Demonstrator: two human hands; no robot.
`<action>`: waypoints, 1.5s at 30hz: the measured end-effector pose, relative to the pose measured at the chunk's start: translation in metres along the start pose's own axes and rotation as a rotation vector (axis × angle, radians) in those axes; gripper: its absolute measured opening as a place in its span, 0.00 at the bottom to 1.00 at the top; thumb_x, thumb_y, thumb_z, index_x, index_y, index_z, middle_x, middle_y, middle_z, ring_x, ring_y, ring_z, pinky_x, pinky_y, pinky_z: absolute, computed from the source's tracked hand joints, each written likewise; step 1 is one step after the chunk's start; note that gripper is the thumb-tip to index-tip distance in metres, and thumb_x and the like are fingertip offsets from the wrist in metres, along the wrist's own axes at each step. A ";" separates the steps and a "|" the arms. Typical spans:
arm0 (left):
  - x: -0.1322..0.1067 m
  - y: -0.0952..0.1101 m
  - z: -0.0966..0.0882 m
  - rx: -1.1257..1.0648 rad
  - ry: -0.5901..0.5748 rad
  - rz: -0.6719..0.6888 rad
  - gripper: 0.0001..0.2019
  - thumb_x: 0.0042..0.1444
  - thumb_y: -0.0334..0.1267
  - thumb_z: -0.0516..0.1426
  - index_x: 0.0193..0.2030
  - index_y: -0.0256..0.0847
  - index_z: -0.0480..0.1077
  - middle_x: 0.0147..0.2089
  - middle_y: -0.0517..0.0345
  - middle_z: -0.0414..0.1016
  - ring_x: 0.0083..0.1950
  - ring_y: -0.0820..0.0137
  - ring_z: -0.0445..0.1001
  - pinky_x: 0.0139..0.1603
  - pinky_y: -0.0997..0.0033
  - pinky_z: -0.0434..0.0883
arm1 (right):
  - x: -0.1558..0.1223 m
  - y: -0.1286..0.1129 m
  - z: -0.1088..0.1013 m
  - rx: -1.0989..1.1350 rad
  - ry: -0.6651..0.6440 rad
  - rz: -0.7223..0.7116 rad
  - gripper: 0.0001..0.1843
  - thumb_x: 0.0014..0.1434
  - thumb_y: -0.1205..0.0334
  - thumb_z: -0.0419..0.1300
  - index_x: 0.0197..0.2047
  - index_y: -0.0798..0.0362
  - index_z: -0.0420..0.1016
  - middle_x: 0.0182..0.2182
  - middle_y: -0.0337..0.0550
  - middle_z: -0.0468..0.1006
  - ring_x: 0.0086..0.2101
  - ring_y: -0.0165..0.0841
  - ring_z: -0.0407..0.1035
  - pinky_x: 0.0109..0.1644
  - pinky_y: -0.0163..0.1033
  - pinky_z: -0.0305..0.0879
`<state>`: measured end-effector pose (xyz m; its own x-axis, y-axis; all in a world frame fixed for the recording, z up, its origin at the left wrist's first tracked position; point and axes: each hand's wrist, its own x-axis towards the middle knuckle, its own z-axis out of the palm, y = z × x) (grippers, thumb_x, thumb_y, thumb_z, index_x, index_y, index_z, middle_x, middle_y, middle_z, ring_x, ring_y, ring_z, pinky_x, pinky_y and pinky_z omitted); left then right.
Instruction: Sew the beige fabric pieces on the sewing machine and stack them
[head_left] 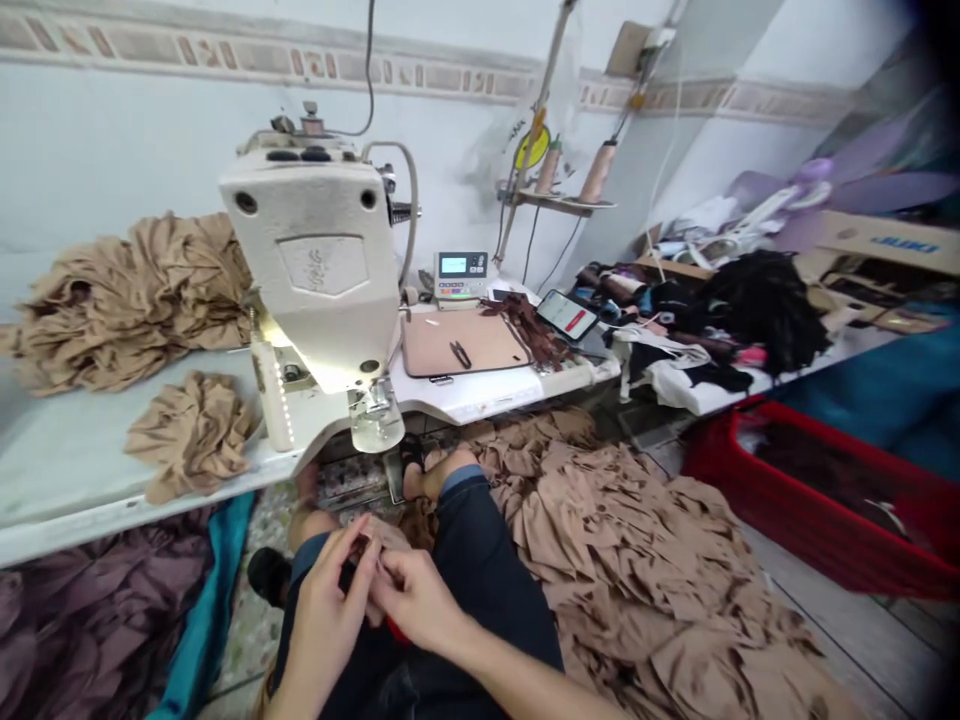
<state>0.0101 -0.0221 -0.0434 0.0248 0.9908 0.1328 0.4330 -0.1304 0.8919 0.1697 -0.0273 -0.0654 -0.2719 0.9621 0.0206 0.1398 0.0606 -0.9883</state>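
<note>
The head-worn camera is looking forward and down, close above the fingers (388,588), with the sewing machine (315,260) beyond them.

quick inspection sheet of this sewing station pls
surface: white sewing table with a sewing machine head
things: small piece of tan fabric
hands: left hand and right hand both pinch it above the lap
clutter: tan fabric pile on the table, tan fabric heap on the floor, dark fabric scraps on the right bench
cables: thin cable rising from the machine along the wall
surroundings: red plastic crate, Juki carton
</note>
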 end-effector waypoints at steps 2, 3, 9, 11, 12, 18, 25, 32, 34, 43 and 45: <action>0.005 -0.003 -0.021 0.112 -0.140 0.015 0.16 0.61 0.54 0.65 0.47 0.45 0.84 0.45 0.50 0.86 0.44 0.56 0.84 0.47 0.62 0.80 | 0.005 -0.006 -0.017 -0.030 -0.039 0.014 0.24 0.64 0.49 0.67 0.22 0.54 0.74 0.19 0.34 0.67 0.23 0.29 0.60 0.27 0.33 0.53; 0.007 -0.001 -0.030 0.143 -0.226 0.012 0.15 0.61 0.53 0.66 0.40 0.44 0.83 0.38 0.52 0.83 0.38 0.60 0.82 0.40 0.66 0.78 | 0.008 -0.011 -0.028 -0.048 -0.078 0.000 0.21 0.62 0.51 0.70 0.23 0.55 0.77 0.21 0.34 0.69 0.24 0.28 0.62 0.28 0.33 0.54; 0.007 0.022 -0.039 0.002 -0.447 0.042 0.17 0.67 0.47 0.63 0.30 0.40 0.78 0.43 0.50 0.77 0.44 0.65 0.76 0.44 0.71 0.71 | 0.022 -0.034 -0.085 0.003 -0.398 0.001 0.15 0.62 0.50 0.70 0.36 0.55 0.88 0.28 0.41 0.80 0.28 0.32 0.69 0.32 0.34 0.62; 0.006 0.023 -0.030 -0.081 -0.458 -0.011 0.17 0.68 0.48 0.62 0.31 0.39 0.77 0.41 0.51 0.77 0.42 0.66 0.75 0.42 0.71 0.70 | 0.025 -0.039 -0.095 -0.021 -0.386 -0.006 0.16 0.63 0.49 0.70 0.35 0.54 0.88 0.29 0.42 0.82 0.29 0.33 0.70 0.34 0.34 0.64; 0.006 0.022 -0.026 -0.129 -0.448 -0.049 0.18 0.68 0.49 0.62 0.31 0.39 0.76 0.38 0.53 0.76 0.39 0.67 0.74 0.39 0.72 0.69 | 0.026 -0.042 -0.099 -0.012 -0.380 -0.001 0.16 0.63 0.48 0.70 0.36 0.53 0.88 0.30 0.42 0.82 0.30 0.33 0.71 0.35 0.35 0.65; 0.017 0.024 -0.022 -0.285 -0.297 -0.127 0.18 0.65 0.50 0.66 0.54 0.40 0.80 0.27 0.66 0.67 0.27 0.73 0.64 0.29 0.76 0.61 | 0.030 -0.053 -0.107 0.084 -0.235 0.100 0.23 0.60 0.41 0.71 0.33 0.54 0.87 0.27 0.41 0.78 0.28 0.33 0.67 0.32 0.36 0.61; 0.034 0.049 -0.041 0.059 -0.162 0.268 0.12 0.71 0.40 0.59 0.49 0.45 0.86 0.37 0.50 0.83 0.38 0.63 0.79 0.41 0.68 0.72 | 0.022 -0.096 -0.100 -0.215 0.040 -0.227 0.18 0.69 0.51 0.65 0.32 0.52 0.87 0.25 0.41 0.73 0.29 0.34 0.66 0.33 0.39 0.59; 0.054 0.074 -0.045 -0.143 -0.140 0.137 0.12 0.70 0.43 0.59 0.41 0.42 0.83 0.37 0.54 0.83 0.36 0.64 0.79 0.39 0.71 0.72 | 0.037 -0.124 -0.098 -0.227 0.238 -0.345 0.17 0.68 0.52 0.66 0.32 0.53 0.87 0.24 0.39 0.70 0.25 0.32 0.64 0.30 0.39 0.56; 0.063 0.080 -0.045 -0.186 -0.143 0.111 0.13 0.70 0.44 0.58 0.40 0.41 0.82 0.37 0.54 0.84 0.37 0.65 0.78 0.39 0.71 0.71 | 0.046 -0.124 -0.099 -0.190 0.275 -0.325 0.16 0.66 0.52 0.68 0.31 0.53 0.87 0.23 0.39 0.69 0.25 0.32 0.62 0.29 0.39 0.55; 0.098 0.101 -0.037 -0.081 0.039 0.049 0.16 0.64 0.49 0.63 0.30 0.39 0.76 0.27 0.61 0.73 0.30 0.70 0.69 0.32 0.74 0.62 | 0.082 -0.111 -0.112 0.025 0.299 -0.121 0.21 0.58 0.46 0.71 0.27 0.57 0.82 0.21 0.38 0.69 0.25 0.30 0.58 0.30 0.37 0.54; 0.105 0.101 -0.034 -0.113 0.067 0.024 0.17 0.61 0.50 0.64 0.30 0.40 0.72 0.23 0.65 0.66 0.25 0.73 0.63 0.28 0.75 0.58 | 0.087 -0.107 -0.114 0.056 0.311 -0.123 0.21 0.58 0.46 0.71 0.27 0.57 0.82 0.22 0.38 0.68 0.26 0.31 0.59 0.30 0.37 0.55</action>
<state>0.0263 0.0675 0.0753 -0.0275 0.9833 0.1801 0.3290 -0.1612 0.9305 0.2394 0.0803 0.0593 0.0208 0.9841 0.1763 0.0688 0.1745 -0.9822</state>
